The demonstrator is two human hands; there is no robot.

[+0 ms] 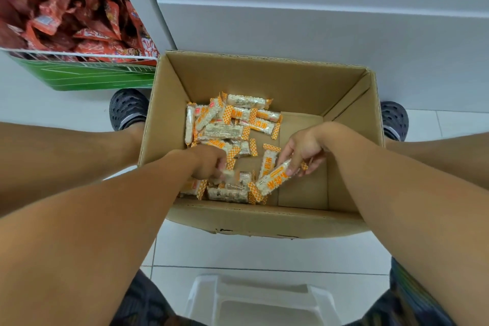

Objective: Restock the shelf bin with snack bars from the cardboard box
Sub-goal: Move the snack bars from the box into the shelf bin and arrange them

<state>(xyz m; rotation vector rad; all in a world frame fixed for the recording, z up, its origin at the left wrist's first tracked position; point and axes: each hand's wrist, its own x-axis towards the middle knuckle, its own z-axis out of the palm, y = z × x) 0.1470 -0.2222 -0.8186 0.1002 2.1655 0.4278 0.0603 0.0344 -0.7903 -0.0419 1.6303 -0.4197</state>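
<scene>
An open cardboard box (264, 77) sits on the tiled floor (264, 251), snack bars (225, 124) heaped at its left (orange-checked ends). The left hand (209, 164) curls into the near bars, blurred; the right hand (304, 151) pinches one bar (272, 180).

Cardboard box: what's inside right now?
The cardboard box holds a loose pile of snack bars on its left side and bare bottom flaps on the right. Both hands are inside; the right hand pinches one bar. Bars under the left hand are partly hidden.
</scene>
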